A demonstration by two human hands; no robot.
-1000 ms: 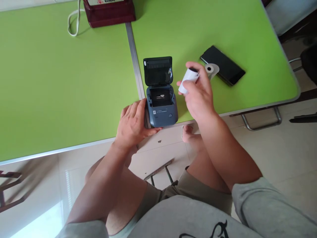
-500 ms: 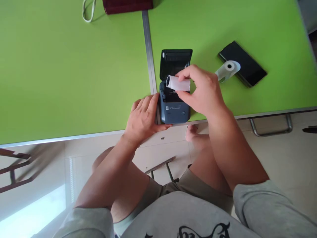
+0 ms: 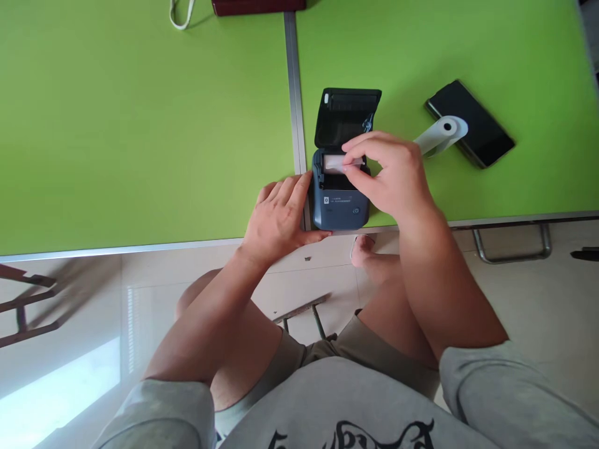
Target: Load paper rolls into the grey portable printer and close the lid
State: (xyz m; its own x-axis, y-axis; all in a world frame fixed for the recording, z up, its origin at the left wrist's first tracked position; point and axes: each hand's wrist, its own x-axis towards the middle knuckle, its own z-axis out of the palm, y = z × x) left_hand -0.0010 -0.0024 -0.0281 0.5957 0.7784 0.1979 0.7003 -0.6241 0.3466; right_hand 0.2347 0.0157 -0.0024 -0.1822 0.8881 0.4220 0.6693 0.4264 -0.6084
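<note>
A small dark blue label printer [image 3: 339, 216] sits at the table's front edge with its black lid [image 3: 346, 115] swung up. Inside its compartment lies a white paper roll [image 3: 333, 163]. My right hand [image 3: 386, 171] pinches this roll at its right end between thumb and fingers, which partly cover it. Against the printer's left side rests my left hand [image 3: 281, 212], fingers stretched out and thumb reaching along the front edge. It touches the printer without wrapping round it.
Right of the printer, a second white paper roll [image 3: 440, 134] with a loose tail lies against a black phone [image 3: 472, 125]. A metal seam [image 3: 294, 87] runs across the green table [image 3: 150, 125]. At the back are a dark red object [image 3: 257, 5] and a white cord loop [image 3: 182, 19].
My right hand has lowered the paper roll from above the printer into its open compartment. My left hand stays against the printer's side. The whole view has shifted slightly.
</note>
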